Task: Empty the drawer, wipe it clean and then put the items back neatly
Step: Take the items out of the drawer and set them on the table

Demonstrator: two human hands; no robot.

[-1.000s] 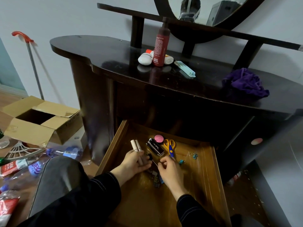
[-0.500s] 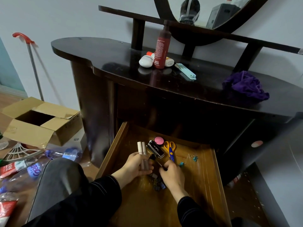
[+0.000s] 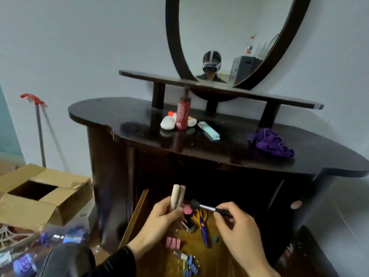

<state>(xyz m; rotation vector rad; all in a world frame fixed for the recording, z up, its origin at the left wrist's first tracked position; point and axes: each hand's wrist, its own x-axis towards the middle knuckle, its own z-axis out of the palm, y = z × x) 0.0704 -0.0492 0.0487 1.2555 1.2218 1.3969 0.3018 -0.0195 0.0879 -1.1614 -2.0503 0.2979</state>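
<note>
Above the open drawer (image 3: 134, 218), your left hand (image 3: 159, 219) grips two pale tubes (image 3: 177, 196) upright, side by side, while your right hand (image 3: 240, 232) pinches the handle of a small makeup brush (image 3: 206, 207), bristles pointing left. Below them, scissors (image 3: 203, 226), a pink compact (image 3: 187, 209) and binder clips (image 3: 172, 242) lie on the drawer floor; a purple cloth (image 3: 270, 143) sits on the dresser top (image 3: 119, 120).
</note>
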